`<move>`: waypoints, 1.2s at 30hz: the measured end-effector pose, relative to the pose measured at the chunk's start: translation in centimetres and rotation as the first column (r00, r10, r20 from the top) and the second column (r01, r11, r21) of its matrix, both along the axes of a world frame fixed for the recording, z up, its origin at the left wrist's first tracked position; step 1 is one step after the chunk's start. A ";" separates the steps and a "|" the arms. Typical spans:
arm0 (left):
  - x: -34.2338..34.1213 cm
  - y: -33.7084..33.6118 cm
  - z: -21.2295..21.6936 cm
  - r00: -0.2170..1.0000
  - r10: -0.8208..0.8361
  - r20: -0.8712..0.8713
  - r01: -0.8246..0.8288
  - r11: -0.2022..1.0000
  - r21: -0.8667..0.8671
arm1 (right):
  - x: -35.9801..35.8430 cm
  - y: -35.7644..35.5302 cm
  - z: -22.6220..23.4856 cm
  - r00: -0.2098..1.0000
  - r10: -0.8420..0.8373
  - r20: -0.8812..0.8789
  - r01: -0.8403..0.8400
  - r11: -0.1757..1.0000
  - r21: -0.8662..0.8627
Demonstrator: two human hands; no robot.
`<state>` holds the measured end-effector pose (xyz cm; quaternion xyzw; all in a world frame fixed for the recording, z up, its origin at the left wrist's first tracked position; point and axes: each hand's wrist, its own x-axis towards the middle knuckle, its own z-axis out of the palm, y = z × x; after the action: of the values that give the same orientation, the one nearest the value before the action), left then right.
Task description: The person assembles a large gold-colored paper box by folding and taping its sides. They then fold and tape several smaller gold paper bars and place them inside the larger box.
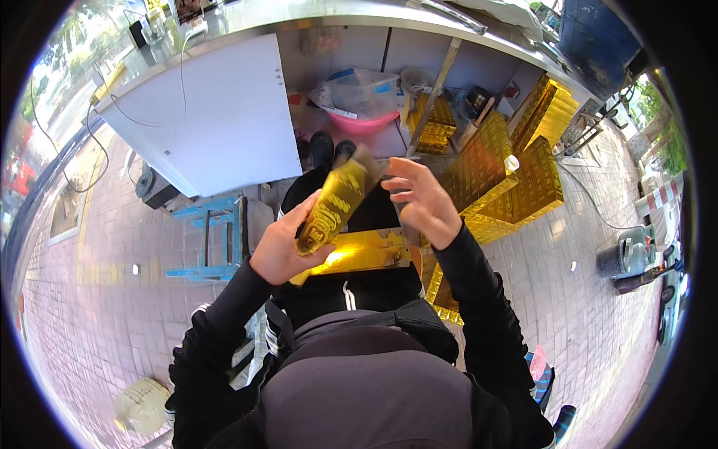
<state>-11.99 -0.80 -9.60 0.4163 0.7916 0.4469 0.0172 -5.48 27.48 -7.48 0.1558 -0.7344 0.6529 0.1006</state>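
A gold cardboard carton (334, 202) with printed lettering is tilted up in front of my lap, its far end smeared by motion. My left hand (288, 243) is closed around its near end. Just right of the carton's far end, my right hand (424, 198) is open, fingers apart and slightly blurred, apparently holding nothing. Across my thighs lies a flat shiny gold cardboard sheet (368, 251), partly hidden by my left hand and the carton.
Stacks of gold cartons (486, 168) stand to the right, close to my right forearm. Ahead is a counter with a white panel (209, 112); a pink basin (363, 124) sits under it. A blue stool (217, 238) stands left on brick paving (97, 299).
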 end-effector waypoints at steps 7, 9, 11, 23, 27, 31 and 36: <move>2.8 4.4 3.3 0.868 -0.165 0.469 -0.076 0.888 0.453 | -0.4 -5.4 5.3 0.994 -0.068 -0.084 0.065 0.997 -0.046; 3.4 5.0 2.3 0.854 -0.153 0.497 -0.098 0.891 0.443 | -0.7 -5.5 5.7 0.983 -0.145 -0.109 0.121 0.972 -0.200; 4.2 5.0 1.0 0.795 -0.223 0.564 -0.002 0.929 0.370 | -0.8 -5.2 5.8 0.981 -0.172 -0.094 0.133 0.937 -0.324; 4.4 4.2 -0.2 0.902 -0.160 0.400 0.027 0.948 0.319 | -0.4 -4.5 5.6 0.990 0.094 -0.109 -0.121 0.953 -0.277; 3.3 5.3 1.1 0.869 -0.336 0.364 0.136 0.868 0.477 | 0.0 -5.7 7.0 0.969 0.214 -0.123 -0.235 0.954 -0.189; 3.3 6.5 0.1 0.967 0.164 0.196 -0.232 0.882 0.410 | 1.7 -5.6 10.6 0.750 -0.223 -0.623 0.522 0.777 0.351; 4.5 5.5 -1.2 0.940 0.290 0.177 -0.336 0.871 0.357 | 2.4 -7.6 11.0 0.775 0.085 -0.626 0.483 0.559 0.674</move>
<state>-7.44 4.68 -10.77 0.2505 0.7436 0.6133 -0.0902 -3.07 19.91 3.55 0.2899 -0.8900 0.1447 0.3208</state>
